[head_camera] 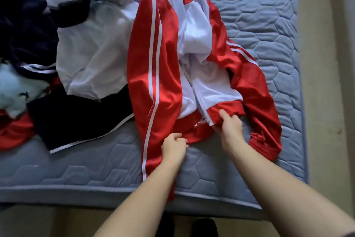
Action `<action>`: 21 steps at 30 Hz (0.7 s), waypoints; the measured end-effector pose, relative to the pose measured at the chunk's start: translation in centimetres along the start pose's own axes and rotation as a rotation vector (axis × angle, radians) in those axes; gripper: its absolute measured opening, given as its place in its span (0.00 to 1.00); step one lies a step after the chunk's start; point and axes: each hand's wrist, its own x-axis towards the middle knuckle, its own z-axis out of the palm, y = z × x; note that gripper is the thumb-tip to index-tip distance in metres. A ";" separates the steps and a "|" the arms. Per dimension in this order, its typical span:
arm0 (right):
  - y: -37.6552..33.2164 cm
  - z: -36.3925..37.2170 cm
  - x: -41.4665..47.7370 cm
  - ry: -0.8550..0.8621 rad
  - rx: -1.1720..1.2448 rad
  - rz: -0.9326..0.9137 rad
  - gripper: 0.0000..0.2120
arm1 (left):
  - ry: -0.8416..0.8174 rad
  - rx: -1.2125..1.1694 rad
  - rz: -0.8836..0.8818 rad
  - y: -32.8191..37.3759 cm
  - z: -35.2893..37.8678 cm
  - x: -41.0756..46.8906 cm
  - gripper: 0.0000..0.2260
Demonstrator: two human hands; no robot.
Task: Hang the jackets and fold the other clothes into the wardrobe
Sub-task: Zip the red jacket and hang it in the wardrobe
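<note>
1. Blue quilted mattress [259, 25], filling most of the view.
2. Red jacket [153, 63] with white stripes, lying unzipped mid-mattress, white lining showing, striped sleeve draped over the near edge.
3. Pile of clothes [32, 31] on the mattress left of the jacket; white shirt [92, 50] touching the striped sleeve.
4. Right hand [229, 125]: grip clamped on the jacket hem, just beside the zipper end.
5. Left hand [173, 145]: grip curled tight on the hem across the zipper, near the striped sleeve.
</note>
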 end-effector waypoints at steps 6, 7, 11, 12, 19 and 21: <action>0.3 -3.0 0.6 -0.210 -0.030 0.013 0.07 | -0.045 -0.923 -0.281 3.1 4.6 -0.4 0.04; 0.5 -3.3 0.7 -0.255 -0.023 0.037 0.06 | -0.012 -0.990 -0.296 3.4 5.0 -0.3 0.04; 1.0 -3.5 1.0 -0.383 0.003 0.164 0.04 | 0.142 -0.925 -0.383 3.0 5.9 0.2 0.05; 1.1 -3.5 1.1 -0.393 0.016 0.180 0.03 | 0.156 -0.941 -0.385 2.9 5.9 0.3 0.05; 0.5 -3.5 1.0 -0.395 0.043 0.181 0.04 | -0.075 -1.004 -0.184 4.2 5.5 0.6 0.05; 0.2 -3.4 0.8 -0.406 0.041 0.171 0.04 | -0.056 -0.977 -0.175 4.4 5.4 1.0 0.06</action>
